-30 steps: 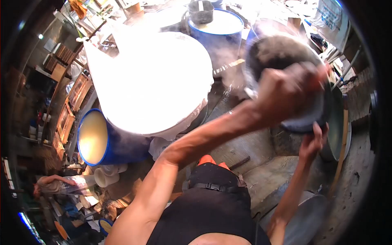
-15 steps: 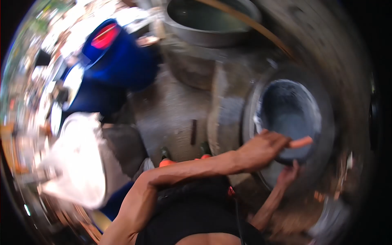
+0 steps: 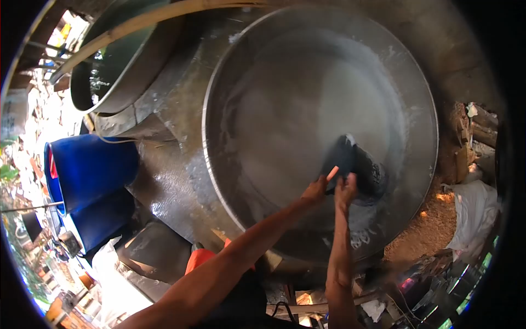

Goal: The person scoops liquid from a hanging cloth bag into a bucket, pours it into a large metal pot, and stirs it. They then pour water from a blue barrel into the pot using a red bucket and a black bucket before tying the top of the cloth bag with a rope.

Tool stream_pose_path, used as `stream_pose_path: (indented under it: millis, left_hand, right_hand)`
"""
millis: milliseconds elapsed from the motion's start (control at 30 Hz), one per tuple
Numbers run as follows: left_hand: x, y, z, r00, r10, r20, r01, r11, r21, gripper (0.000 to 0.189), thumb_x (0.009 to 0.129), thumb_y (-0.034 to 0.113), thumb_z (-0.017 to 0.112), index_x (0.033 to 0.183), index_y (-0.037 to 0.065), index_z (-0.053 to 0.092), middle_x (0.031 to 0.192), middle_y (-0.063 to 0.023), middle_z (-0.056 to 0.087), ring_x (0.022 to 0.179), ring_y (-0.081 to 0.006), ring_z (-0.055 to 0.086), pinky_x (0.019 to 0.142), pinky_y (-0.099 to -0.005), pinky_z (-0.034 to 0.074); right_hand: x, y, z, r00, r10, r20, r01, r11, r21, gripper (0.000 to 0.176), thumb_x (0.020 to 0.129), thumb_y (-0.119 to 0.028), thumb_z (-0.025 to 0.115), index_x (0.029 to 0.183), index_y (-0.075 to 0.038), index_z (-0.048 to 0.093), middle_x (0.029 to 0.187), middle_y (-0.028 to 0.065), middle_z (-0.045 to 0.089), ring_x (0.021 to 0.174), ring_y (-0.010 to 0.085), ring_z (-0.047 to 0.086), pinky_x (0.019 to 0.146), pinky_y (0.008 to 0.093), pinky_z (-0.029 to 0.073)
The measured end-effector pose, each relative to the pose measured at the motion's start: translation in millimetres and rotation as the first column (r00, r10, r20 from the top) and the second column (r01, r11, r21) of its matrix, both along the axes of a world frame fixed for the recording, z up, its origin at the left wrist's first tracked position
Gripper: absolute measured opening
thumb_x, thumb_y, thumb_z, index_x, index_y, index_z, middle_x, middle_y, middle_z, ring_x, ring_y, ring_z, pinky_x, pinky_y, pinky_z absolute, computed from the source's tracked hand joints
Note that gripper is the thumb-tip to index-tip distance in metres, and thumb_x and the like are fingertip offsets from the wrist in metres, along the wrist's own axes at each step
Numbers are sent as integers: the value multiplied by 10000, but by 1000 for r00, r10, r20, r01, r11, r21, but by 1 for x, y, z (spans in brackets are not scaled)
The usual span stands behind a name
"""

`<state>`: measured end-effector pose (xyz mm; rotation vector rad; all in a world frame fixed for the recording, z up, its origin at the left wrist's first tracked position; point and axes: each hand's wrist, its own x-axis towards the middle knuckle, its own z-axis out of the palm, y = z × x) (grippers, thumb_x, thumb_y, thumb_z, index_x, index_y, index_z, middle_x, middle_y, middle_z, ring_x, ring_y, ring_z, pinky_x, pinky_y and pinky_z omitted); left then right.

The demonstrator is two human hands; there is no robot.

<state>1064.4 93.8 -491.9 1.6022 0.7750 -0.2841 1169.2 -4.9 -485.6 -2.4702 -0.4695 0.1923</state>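
A dark bucket (image 3: 368, 167) with pale marks on its side is tipped over inside a wide round metal vat (image 3: 206, 129) of cloudy, pale liquid. My left hand (image 3: 315, 189) is closed around a short orange piece (image 3: 332, 173), close to the bucket's near side. Whether that piece joins the bucket cannot be made out. My right hand (image 3: 346, 189) grips the bucket's near edge, just right of my left hand. Part of the bucket's mouth is hidden by blur and shadow.
A second metal vat (image 3: 82, 90) stands at upper left, with a curved pole (image 3: 142, 21) across it. Blue barrels (image 3: 98, 167) stand at left on wet floor. A pale sack (image 3: 474, 214) and firewood (image 3: 485, 126) are on the right.
My view has swung right over the large vat. The bucket, upright before with grey liquid visible inside, is now tipped on its side. Both hands remain at it.
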Motion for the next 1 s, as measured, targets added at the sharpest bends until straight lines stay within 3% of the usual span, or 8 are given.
stream_pose_path:
  millis: [100,133,300,367,500,600,700,1000]
  left_hand:
    - [-5,-20,-75,940,260,219,-296,943,153,206,1016,155,421,1158,11,461,1066,-260,630,1013,-427,620,852,-526,464]
    - [-10,5,-89,959,285,7,-284,956,-75,284,961,120,483,1211,-11,452,1120,-299,607,1054,-503,577,879,-561,451]
    - [-64,107,-96,972,219,-80,-198,958,209,185,1000,89,471,1159,-4,463,1045,-230,628,967,-412,615,857,-489,481]
    - [-58,140,-60,938,182,-297,-121,970,211,216,995,88,471,1190,-1,440,1040,-245,633,984,-420,627,846,-509,491]
    - [-56,171,22,974,132,-184,-86,967,239,225,1003,136,463,1188,9,453,1048,-258,641,1005,-422,637,849,-533,496]
    - [-41,181,70,988,104,-111,-62,943,326,264,1016,181,447,1228,28,409,1029,-281,644,999,-438,637,857,-543,497]
    - [-15,193,150,994,7,-108,11,987,163,389,965,140,445,1325,26,350,1047,-285,640,933,-461,647,822,-547,497]
    - [-56,161,336,923,-157,352,26,936,350,222,1037,184,373,1039,-29,308,794,-282,639,655,-504,605,609,-587,465]
  right_hand:
    - [-16,43,-48,991,87,-106,-80,995,65,237,851,-194,689,973,-28,571,813,181,589,748,372,608,681,429,478]
    - [-21,53,-66,981,142,-136,-136,989,55,240,848,-186,693,958,-24,554,797,169,564,742,379,592,683,428,475]
    - [-66,114,-123,943,177,-281,-156,983,96,280,832,-157,691,987,-19,502,811,149,531,724,292,555,685,374,466]
    - [-64,128,-112,909,136,-393,-93,988,125,289,827,-153,693,992,-23,495,824,135,533,741,266,543,699,359,462]
    - [-61,120,-87,881,55,-470,71,967,246,304,822,-158,695,1013,-19,503,865,81,552,805,220,535,750,333,456]
    - [-38,73,-105,694,-224,-684,583,733,351,297,773,-109,680,1031,-49,546,915,32,554,830,178,534,737,316,457]
    - [-13,50,-38,476,-231,-848,697,688,203,304,713,-65,625,1009,-100,564,982,29,554,893,172,543,753,325,458]
    - [-89,2,125,483,205,-852,796,302,524,312,735,-60,600,1041,-77,540,1046,55,580,1000,256,599,896,435,524]
